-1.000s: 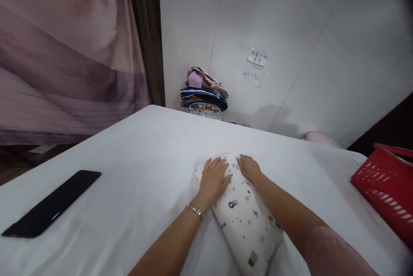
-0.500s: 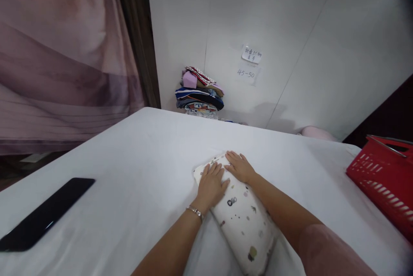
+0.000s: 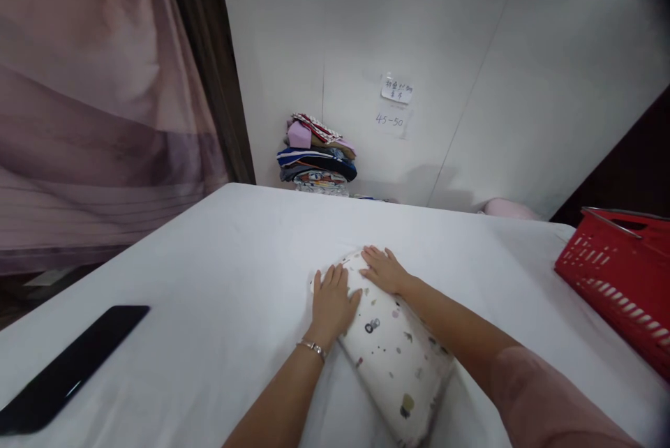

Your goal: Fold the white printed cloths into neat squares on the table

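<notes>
A folded white cloth (image 3: 390,357) with small printed shapes lies slantwise on the white-covered table (image 3: 225,280). My left hand (image 3: 332,305), a silver bracelet at its wrist, rests with spread fingers on the cloth's far left corner. Across from it, my right hand (image 3: 386,270) lies flat on the far right corner, fingers stretched out. Both palms touch the cloth from above, and neither hand grips it. The cloth's near end runs down to the bottom edge of the view between my forearms.
A black flat object (image 3: 73,368) lies at the table's left. At the right stands a red plastic basket (image 3: 618,287) with a metal handle. Stacked folded fabrics (image 3: 318,155) rise behind the far edge, below paper notes (image 3: 395,106) on the wall. A pink curtain (image 3: 99,106) hangs left.
My left hand has shifted slightly left toward the cloth's corner, its fingers a little more spread. My right hand stays about where it was. The whole view has turned slightly.
</notes>
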Available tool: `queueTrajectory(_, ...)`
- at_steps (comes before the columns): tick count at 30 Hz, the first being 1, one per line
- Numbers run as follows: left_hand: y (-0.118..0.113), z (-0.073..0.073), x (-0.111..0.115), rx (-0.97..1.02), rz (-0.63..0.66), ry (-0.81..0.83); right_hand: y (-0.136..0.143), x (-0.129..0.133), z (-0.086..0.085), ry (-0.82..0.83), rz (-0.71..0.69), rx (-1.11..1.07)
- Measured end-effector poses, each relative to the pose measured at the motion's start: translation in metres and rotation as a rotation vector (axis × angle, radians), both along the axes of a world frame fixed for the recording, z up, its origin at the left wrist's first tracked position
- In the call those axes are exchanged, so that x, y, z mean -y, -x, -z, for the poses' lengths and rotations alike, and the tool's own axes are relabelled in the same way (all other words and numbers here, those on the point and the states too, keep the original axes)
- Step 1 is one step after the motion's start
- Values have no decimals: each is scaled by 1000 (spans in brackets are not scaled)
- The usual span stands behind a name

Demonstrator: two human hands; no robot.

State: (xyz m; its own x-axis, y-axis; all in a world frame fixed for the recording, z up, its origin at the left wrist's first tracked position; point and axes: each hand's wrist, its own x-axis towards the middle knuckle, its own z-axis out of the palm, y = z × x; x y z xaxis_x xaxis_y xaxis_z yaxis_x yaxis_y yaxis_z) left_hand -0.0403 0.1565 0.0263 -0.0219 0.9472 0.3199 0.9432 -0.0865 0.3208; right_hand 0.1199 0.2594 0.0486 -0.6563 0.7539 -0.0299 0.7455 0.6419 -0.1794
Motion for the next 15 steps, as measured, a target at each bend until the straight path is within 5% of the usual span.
queueTrajectory(10, 0, 0, 0, 0, 8, -21, -9, 7, 13, -16, 64, -30)
queueTrajectory(15, 4, 5, -1, 29, 27, -41, -5, 2, -3, 103, 94, -92)
